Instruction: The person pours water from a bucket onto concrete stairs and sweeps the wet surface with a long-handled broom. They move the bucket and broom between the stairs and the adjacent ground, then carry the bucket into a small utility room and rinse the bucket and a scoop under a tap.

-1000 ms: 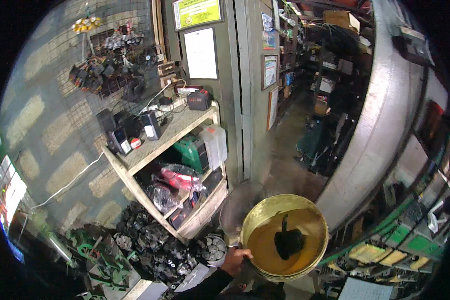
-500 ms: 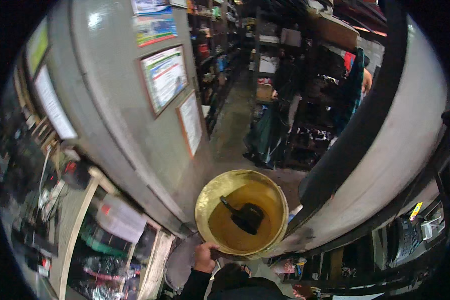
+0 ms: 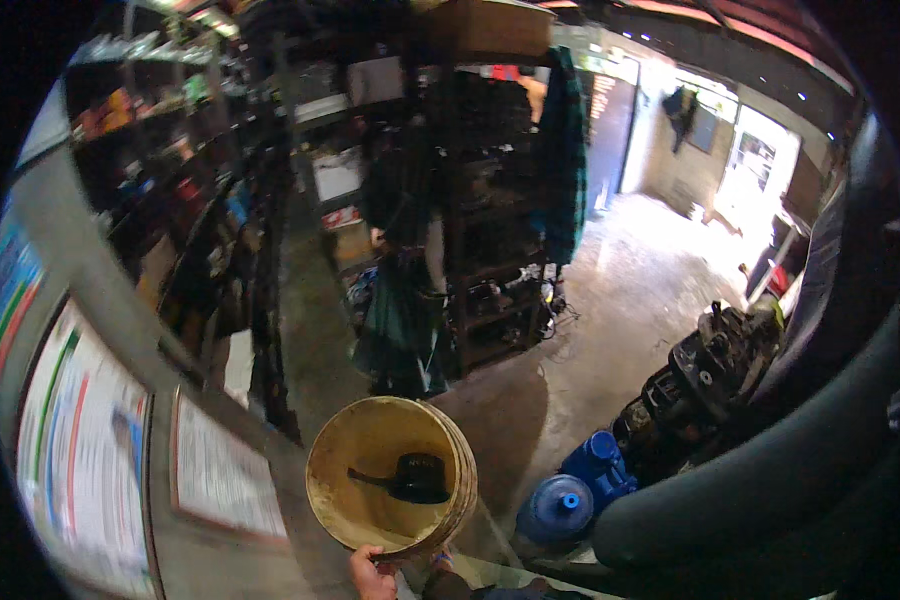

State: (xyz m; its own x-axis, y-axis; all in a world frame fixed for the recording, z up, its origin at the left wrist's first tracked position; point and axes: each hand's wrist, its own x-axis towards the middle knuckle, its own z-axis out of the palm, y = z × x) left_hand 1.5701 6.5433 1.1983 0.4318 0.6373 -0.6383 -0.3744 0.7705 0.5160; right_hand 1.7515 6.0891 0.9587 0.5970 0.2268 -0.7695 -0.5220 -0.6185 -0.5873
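Note:
A yellowish round bucket (image 3: 335, 440) with ribbed sides is in front of me at the lower middle, its open mouth tilted toward me. My left hand (image 3: 373, 575) grips its near rim, thumb laid over the edge and the other fingers mostly hidden. Inside lies a black dipper (image 3: 418, 478) with a straight handle pointing left. Whether liquid covers the bottom I cannot make out. My right hand does not show.
Shelving stacked with goods (image 3: 500, 190) stands ahead, dark green cloth hanging from it. Framed papers (image 3: 225, 470) line the wall at left. Blue water jugs (image 3: 560, 508) and a dark engine-like machine (image 3: 705, 370) sit on the floor at right. Beyond is a bright doorway (image 3: 760, 160).
My view has swung right, bringing the doorway, jugs and machine into sight. The bucket, still held by my left hand, now appears lower and farther left, its ribbed right side showing more.

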